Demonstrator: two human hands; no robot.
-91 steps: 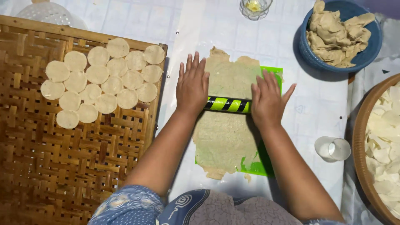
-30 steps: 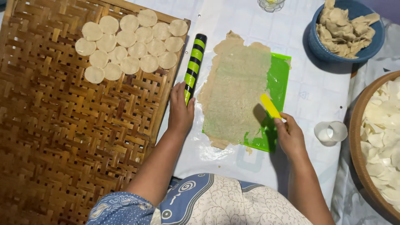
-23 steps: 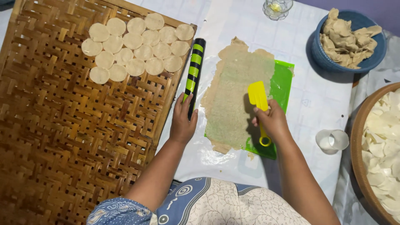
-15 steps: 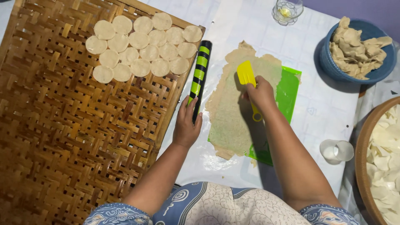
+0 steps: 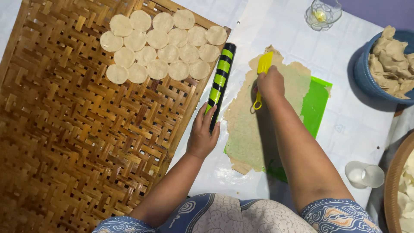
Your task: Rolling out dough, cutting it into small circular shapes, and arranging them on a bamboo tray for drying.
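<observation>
Yellow scraper (image 5: 263, 64) is gripped by right hand (image 5: 271, 84) over the dough sheet (image 5: 258, 116); left hand (image 5: 202, 136), beside it, clasps the striped roller (image 5: 220, 84). Pressing hard may tear this thin dough.

I am looking down at a white plastic sheet (image 5: 297, 32) covering the floor; a purple strip of wall (image 5: 379, 11) is showing at the top right; soft, even light is falling everywhere, casting faint shadows.

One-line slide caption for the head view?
Right hand presses yellow scraper on rolled dough; left hand holds striped rolling pin.
</observation>
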